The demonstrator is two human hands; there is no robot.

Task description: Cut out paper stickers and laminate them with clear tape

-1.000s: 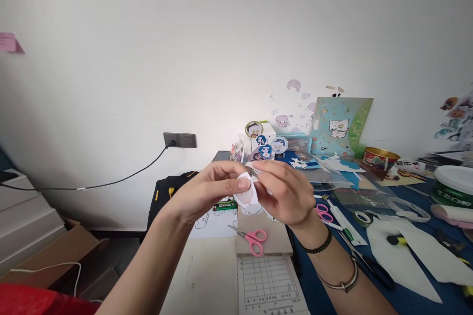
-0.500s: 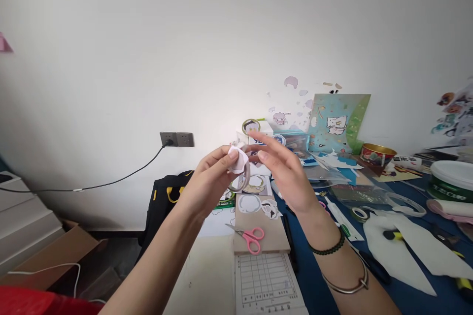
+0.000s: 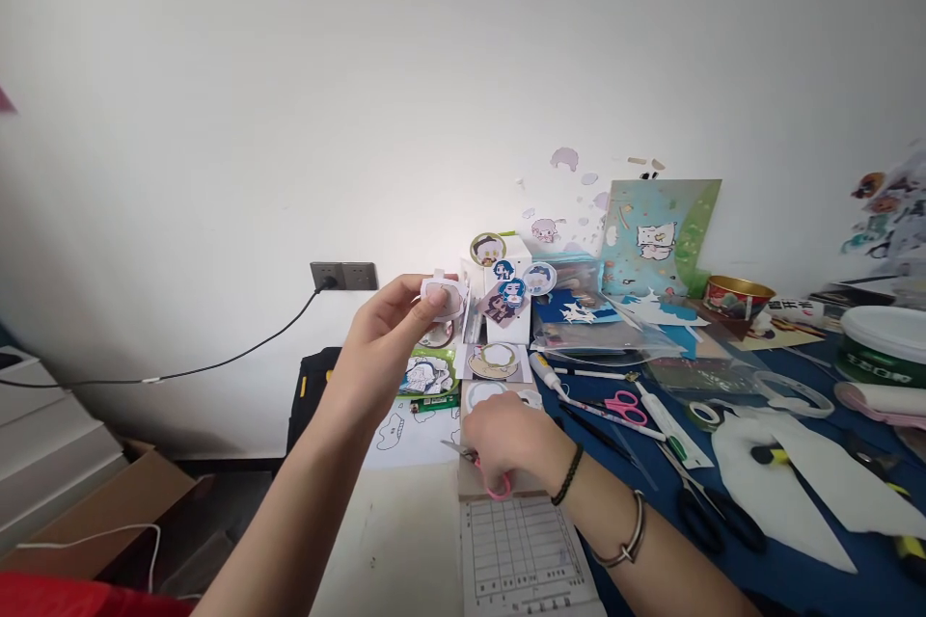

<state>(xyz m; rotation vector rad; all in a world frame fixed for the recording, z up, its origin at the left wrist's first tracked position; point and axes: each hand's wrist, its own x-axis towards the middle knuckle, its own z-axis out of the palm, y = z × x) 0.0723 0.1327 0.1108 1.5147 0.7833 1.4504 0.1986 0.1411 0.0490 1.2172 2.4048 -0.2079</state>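
Observation:
My left hand (image 3: 394, 323) is raised and pinches a small white paper cutout (image 3: 454, 301) between thumb and fingers; a pale shape with an outline shows on its face. Lower down, my right hand (image 3: 510, 434) is closed over a pair of small pink-handled scissors (image 3: 499, 485) lying on a brown board (image 3: 535, 484). The blades point left from under the fingers, and most of the handles is covered. Behind that hand, a round paper cutout (image 3: 484, 392) is partly hidden.
A printed form (image 3: 528, 549) lies in front of the board. To the right, the blue tabletop (image 3: 622, 540) bears black-handled scissors (image 3: 716, 511), other pink scissors (image 3: 626, 407), tape (image 3: 703, 416) and white sheet pieces (image 3: 788, 482). A white box with stickers (image 3: 517, 255) stands near the wall.
My right hand has left the paper cutout and come down onto the pink scissors. My left hand has shifted left with the cutout, which is turned differently.

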